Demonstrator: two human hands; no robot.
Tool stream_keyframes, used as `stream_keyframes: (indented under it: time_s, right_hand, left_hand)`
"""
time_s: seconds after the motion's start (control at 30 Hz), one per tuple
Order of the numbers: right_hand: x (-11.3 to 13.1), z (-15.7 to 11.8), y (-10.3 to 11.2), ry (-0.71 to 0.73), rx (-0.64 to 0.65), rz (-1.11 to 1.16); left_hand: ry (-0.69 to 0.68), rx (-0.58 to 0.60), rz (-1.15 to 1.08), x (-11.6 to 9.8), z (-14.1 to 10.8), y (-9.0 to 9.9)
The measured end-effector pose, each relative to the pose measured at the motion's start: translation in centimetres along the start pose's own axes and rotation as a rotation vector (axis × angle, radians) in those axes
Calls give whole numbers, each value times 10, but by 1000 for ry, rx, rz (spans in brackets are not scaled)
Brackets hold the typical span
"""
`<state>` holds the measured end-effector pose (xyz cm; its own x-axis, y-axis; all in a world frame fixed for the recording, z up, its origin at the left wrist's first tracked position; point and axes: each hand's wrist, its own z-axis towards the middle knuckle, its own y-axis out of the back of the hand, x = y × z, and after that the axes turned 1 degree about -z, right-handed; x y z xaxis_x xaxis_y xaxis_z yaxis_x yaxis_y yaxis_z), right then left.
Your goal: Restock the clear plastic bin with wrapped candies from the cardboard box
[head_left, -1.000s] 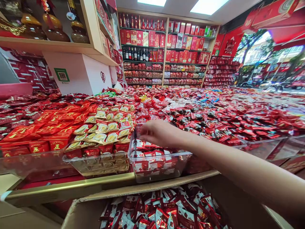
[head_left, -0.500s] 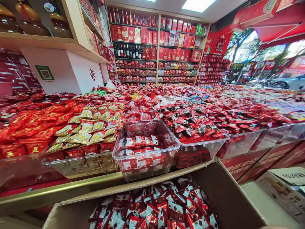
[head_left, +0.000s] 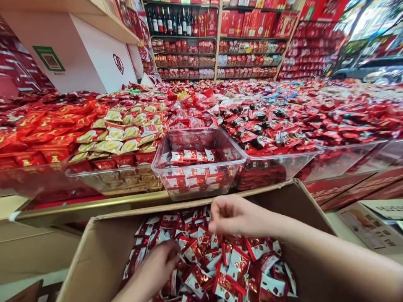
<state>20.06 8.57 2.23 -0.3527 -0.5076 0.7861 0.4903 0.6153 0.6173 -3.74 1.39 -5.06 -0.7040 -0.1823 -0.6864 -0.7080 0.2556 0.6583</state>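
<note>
left hand (head_left: 160,258) was over red-white pkts (head_left: 233,268) in near cardbd box (head_left: 97,251), grip too blurred to tell, right hand (head_left: 228,216) was curled, hold unclear, clear tub (head_left: 195,139) sat on far side

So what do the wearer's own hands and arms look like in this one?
Both the left hand and the right hand are bare, without gloves. No watch, bracelet or sleeve shows on either forearm. Blur hides finer details.

The left hand (head_left: 161,259) and the right hand (head_left: 234,214) are bare, the right forearm (head_left: 327,247) also; motion blur perhaps hides small details.
</note>
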Motion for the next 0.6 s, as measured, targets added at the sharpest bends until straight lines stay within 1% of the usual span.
stream_keyframes:
  time_s: [0.03, 0.1, 0.17, 0.23, 0.27, 0.33, 0.4, 0.5, 0.6]
  right_hand:
    - [1, 9, 5, -21, -3, -56]
    - [-6, 13, 0, -33, 32, -235]
    - [-20, 9, -15, -59, 100, -410]
    - [-35, 6, -32, -155, 158, -482]
    - [-41, 6, -40, -220, 162, -492]
    - [-52, 8, -56, -339, 131, -481]
    - [-59, 12, -68, -411, 82, -448]
    - [-64, 18, -77, -449, 28, -371]
    - [-61, 24, -75, -412, -14, -286]
  left_hand:
    - [-22, -8, 40, 3, 7, -1]
    - [-76, -37, 112, 5, 15, -3]
    - [-121, -55, 159, 4, 17, -7]
    - [-155, -40, 196, 3, 17, -14]
    - [-168, -25, 213, 3, 16, -18]
    - [-187, 11, 244, 4, 15, -25]
    - [-201, 47, 268, 7, 16, -28]
    - [-203, 81, 281, 8, 19, -26]
    - [-196, 55, 250, 5, 22, -22]
